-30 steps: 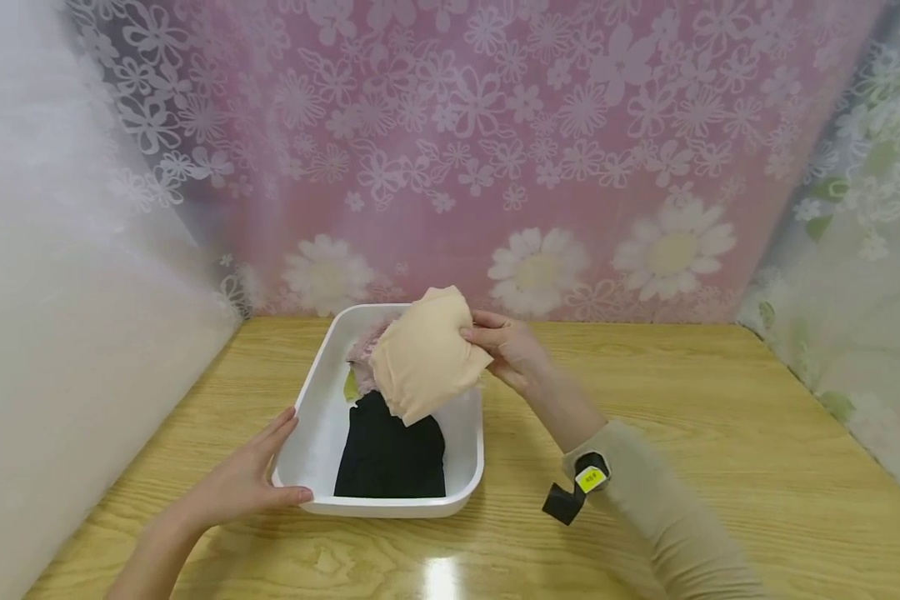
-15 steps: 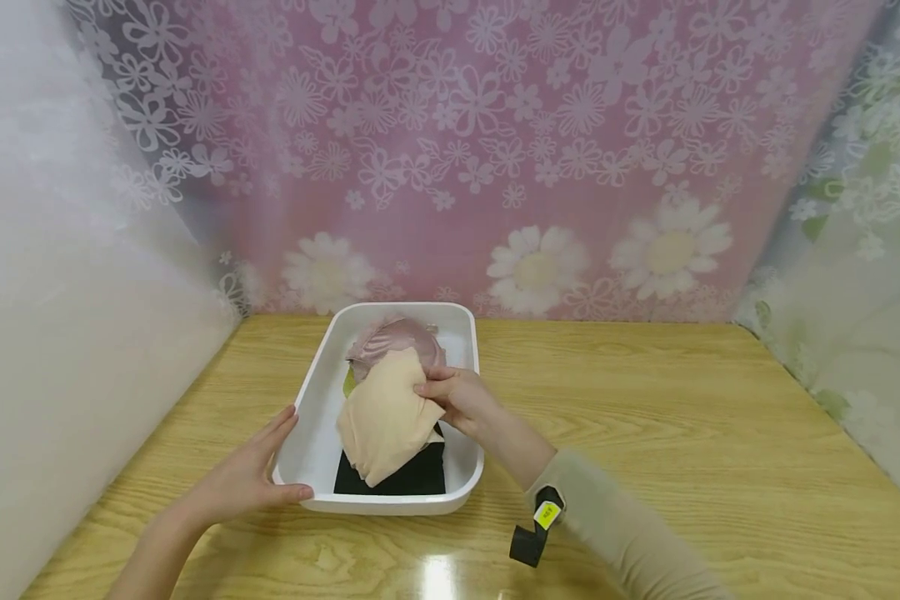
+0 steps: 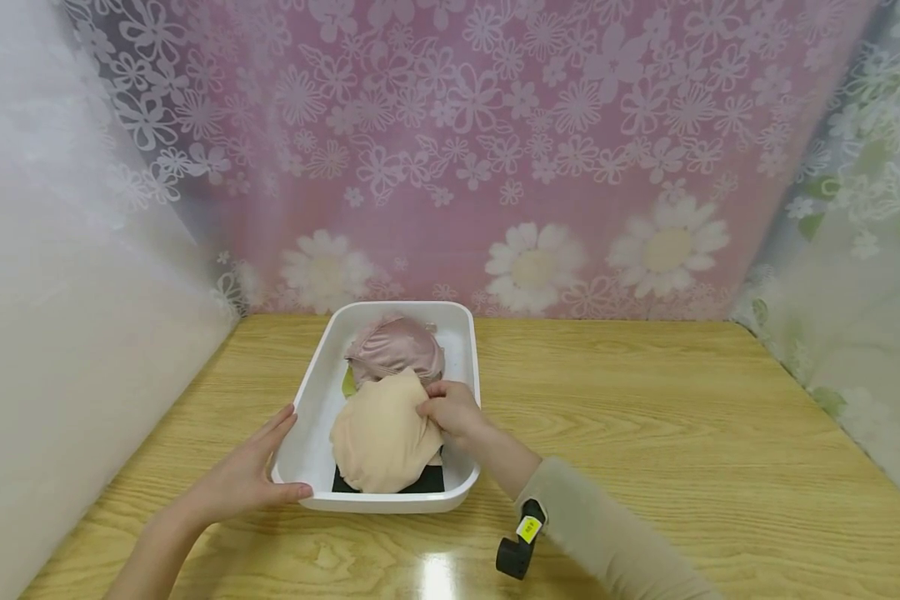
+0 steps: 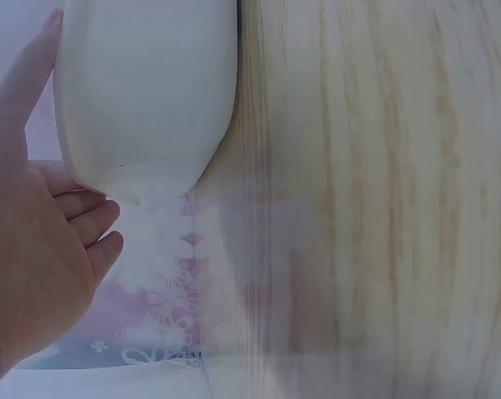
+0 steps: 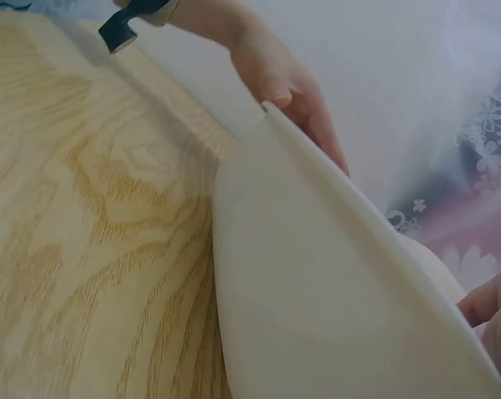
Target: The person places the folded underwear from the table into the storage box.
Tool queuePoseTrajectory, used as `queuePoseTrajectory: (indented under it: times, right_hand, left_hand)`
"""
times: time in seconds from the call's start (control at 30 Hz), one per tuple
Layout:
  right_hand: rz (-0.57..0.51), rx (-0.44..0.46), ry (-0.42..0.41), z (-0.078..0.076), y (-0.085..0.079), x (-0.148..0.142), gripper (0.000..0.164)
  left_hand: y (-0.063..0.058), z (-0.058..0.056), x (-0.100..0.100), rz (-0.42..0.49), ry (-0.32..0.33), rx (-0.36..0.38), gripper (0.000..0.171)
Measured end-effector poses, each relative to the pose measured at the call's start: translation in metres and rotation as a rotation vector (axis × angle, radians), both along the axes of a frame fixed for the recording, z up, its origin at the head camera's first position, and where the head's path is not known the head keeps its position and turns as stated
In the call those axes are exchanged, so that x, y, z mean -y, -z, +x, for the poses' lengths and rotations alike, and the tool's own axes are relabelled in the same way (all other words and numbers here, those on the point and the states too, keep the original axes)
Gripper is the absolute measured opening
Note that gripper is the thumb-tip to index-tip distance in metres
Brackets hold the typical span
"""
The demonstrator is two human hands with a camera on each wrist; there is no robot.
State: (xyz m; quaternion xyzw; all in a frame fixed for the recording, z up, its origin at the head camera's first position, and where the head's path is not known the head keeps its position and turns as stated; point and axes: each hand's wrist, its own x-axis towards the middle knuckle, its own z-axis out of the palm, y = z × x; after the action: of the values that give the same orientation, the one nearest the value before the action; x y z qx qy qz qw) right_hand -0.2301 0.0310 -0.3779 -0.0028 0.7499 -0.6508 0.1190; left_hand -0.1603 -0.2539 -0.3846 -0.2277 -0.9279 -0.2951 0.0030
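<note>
My right hand (image 3: 457, 412) pinches the right edge of a beige folded garment (image 3: 382, 437) low inside a white tray (image 3: 309, 446). Under the beige garment, a strip of black cloth (image 3: 426, 483) shows near the tray's front. Behind lies a mauve satin garment (image 3: 397, 346) with a rounded, bra-like cup. A bit of yellow-green cloth (image 3: 348, 382) peeks out at its left. My left hand (image 3: 243, 477) spans the tray's front left corner, thumb on the front rim, fingers along the side. The left wrist view shows that hand (image 4: 42, 241) against the tray's outer wall (image 4: 146, 100).
A wooden table (image 3: 630, 417) carries the tray, with bare wood to its right. A pink flowered curtain (image 3: 435, 200) stands behind, and pale sheets (image 3: 82, 275) close both sides. A black strap-like device (image 3: 521, 542) hangs at my right wrist.
My right hand has brought the beige garment left and down, from above the tray's right side onto the black cloth. The mauve garment has come into view. The left hand has stayed put.
</note>
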Motion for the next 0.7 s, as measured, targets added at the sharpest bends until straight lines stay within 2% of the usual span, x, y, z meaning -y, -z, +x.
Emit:
queuePoseTrajectory:
  times: [0.1,0.2,0.27,0.37,0.5,0.7]
  right_hand:
    - [0.020,0.030,0.002,-0.0007,0.0011,0.0008,0.020]
    - [-0.039,0.108,0.018,-0.0024,0.0025,0.0024,0.019]
    - [-0.079,0.154,0.032,-0.0030,0.0031,0.0043,0.021]
    - [-0.074,0.171,0.049,-0.0028,0.0041,0.0065,0.029]
    - [-0.043,0.146,0.062,-0.0020,0.0052,0.0077,0.034]
    - [0.093,0.040,0.049,0.0007,0.0018,0.0047,0.031]
  left_hand:
    - [-0.0002,0.0002,-0.0004,-0.006,0.002,0.002,0.101]
    - [-0.0005,0.0004,-0.0004,-0.009,0.004,0.004,0.100]
    - [-0.0005,0.0004,0.0003,-0.010,0.003,0.003,0.100]
    - [-0.0001,0.0002,0.0010,-0.009,0.001,0.005,0.100]
    - [-0.0002,0.0002,0.0010,-0.008,0.000,0.009,0.100]
    - [-0.0012,-0.0001,0.0004,-0.008,0.003,0.014,0.100]
